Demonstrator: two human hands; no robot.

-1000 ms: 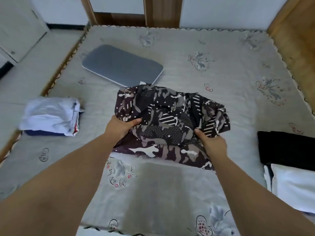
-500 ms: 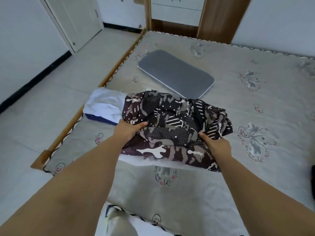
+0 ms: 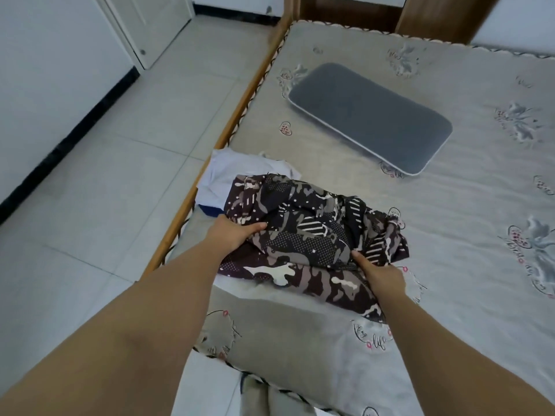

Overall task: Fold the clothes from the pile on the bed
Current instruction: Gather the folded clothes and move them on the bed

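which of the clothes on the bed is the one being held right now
The camouflage-print garment: the left hand and right hand both grip it. The white folded garment by the bed's edge, partly under it, is untouched.

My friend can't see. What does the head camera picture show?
Two hands, left hand and right hand, grip a folded camouflage garment over a grey bed, beside a white folded pile. A grey pad lies farther back.

Bed (image 3: 450,265) with clothes and a pad
A grey pad (image 3: 371,117) (flat, rounded) and white folded clothes (image 3: 219,178) lay on it; the camouflage garment (image 3: 306,235) possibly rested there too.
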